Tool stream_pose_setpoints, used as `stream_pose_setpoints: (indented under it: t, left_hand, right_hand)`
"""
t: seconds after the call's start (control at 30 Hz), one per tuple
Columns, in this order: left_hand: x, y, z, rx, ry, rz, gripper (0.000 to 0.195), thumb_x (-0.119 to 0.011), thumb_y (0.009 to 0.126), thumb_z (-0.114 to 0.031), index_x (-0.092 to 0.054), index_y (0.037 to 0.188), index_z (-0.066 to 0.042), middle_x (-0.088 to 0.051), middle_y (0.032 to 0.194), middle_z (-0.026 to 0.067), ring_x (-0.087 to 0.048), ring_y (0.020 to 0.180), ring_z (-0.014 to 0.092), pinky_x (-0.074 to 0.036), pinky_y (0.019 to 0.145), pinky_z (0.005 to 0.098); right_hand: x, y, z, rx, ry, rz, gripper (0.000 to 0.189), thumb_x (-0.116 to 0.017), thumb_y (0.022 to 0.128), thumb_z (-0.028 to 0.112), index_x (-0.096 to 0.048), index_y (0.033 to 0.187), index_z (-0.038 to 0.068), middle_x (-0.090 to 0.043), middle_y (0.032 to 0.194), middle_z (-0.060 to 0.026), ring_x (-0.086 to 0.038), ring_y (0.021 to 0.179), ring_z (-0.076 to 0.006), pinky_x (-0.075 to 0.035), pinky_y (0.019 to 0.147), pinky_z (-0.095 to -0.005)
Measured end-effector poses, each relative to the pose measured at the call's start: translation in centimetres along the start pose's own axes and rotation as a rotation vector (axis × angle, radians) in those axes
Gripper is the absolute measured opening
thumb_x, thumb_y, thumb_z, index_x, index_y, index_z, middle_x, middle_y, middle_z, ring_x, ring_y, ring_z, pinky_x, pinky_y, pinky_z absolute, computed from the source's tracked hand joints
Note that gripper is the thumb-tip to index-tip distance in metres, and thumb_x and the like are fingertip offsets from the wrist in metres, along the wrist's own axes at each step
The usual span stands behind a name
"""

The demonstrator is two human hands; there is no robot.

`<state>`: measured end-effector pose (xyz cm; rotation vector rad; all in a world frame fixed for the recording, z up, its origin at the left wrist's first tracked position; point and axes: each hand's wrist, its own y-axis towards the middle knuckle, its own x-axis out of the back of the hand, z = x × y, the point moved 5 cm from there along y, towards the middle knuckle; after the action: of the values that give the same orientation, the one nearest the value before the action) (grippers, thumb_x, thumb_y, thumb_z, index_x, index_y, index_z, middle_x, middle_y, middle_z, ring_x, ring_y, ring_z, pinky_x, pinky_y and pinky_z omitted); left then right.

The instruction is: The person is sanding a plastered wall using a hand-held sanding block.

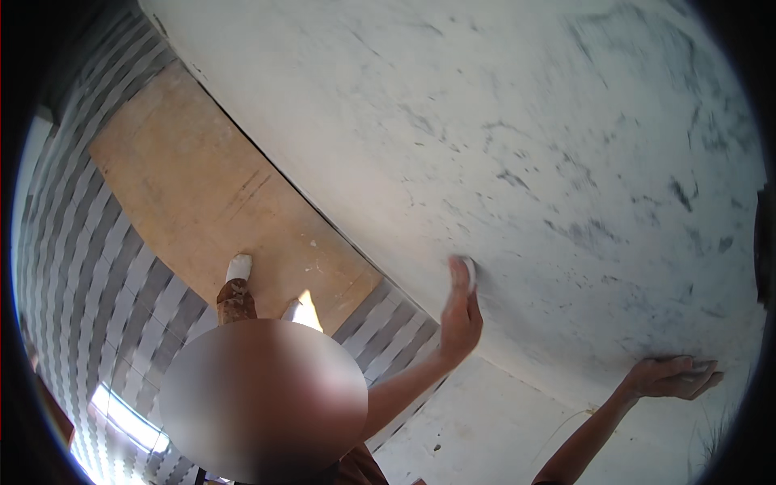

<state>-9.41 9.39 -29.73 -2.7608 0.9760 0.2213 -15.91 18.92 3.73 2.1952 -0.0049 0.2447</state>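
My left hand point(464, 312) is raised against a white plastered wall point(424, 151) with grey smudges and patches. Its fingers close on a small white object point(470, 274), seen edge-on and pressed to the surface; its exact kind is unclear. Farther right, my right hand point(679, 377) lies against the same wall, its fingers partly curled and pointing right. A pale patch shows between those fingers; whether it is a held thing or dust cannot be told. The left forearm comes from behind a large blurred oval, which hides part of the body.
A tan board point(194, 176) lies on striped grey tiles point(121, 242) along the wall, under two feet in pale coverings. Another white surface point(473, 424) meets the wall below, where a thin wire point(561, 421) sticks out. A dark object point(765, 242) sits at the right rim.
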Motion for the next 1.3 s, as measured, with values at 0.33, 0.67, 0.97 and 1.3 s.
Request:
stream_pose_setpoints:
  t: [0.33,0.67,0.97,1.3]
  left_hand:
    - [5.4,10.6,-4.0,0.022,-0.021,-0.324,0.055,-0.043,0.093,0.005,-0.024,0.144,0.006,-0.021,0.15,0.0305,-0.019,0.141,0.04,-0.026,0.112,0.0379]
    - [9.7,16.9,-7.6,-0.14,-0.018,-0.343,0.053,-0.043,0.095,0.003,-0.024,0.144,0.005,-0.021,0.15,0.0291,-0.018,0.141,0.041,-0.022,0.115,0.0415]
    - [7.1,12.0,-7.3,-0.275,-0.125,-0.09,0.069,-0.041,0.085,0.013,-0.017,0.148,0.003,-0.011,0.153,0.0295,-0.009,0.143,0.041,-0.016,0.116,0.0429]
    - [10.3,16.7,-9.1,-0.413,-0.006,-0.264,0.069,-0.039,0.081,0.015,-0.021,0.146,0.004,-0.016,0.151,0.0298,-0.015,0.14,0.044,-0.022,0.114,0.0449]
  right_hand:
    - [1.5,0.8,-0.2,0.105,-0.003,-0.037,0.045,-0.03,0.104,0.033,-0.034,0.135,0.0,-0.024,0.145,-0.0277,-0.026,0.135,-0.0374,-0.034,0.103,-0.0481]
    - [1.6,2.2,0.7,0.114,-0.068,-0.113,0.067,-0.03,0.099,0.047,-0.05,0.105,-0.016,-0.048,0.099,-0.0311,-0.054,0.084,-0.0424,-0.044,0.071,-0.0524]
    - [1.2,1.5,2.3,0.21,-0.093,-0.074,0.053,-0.025,0.101,0.041,-0.033,0.107,-0.011,-0.029,0.103,-0.0254,-0.035,0.091,-0.0406,-0.032,0.073,-0.0529]
    - [1.3,2.5,0.9,0.322,-0.006,-0.21,0.051,-0.034,0.098,0.043,-0.04,0.074,-0.001,-0.041,0.074,-0.0145,-0.044,0.061,-0.0283,-0.036,0.052,-0.0399]
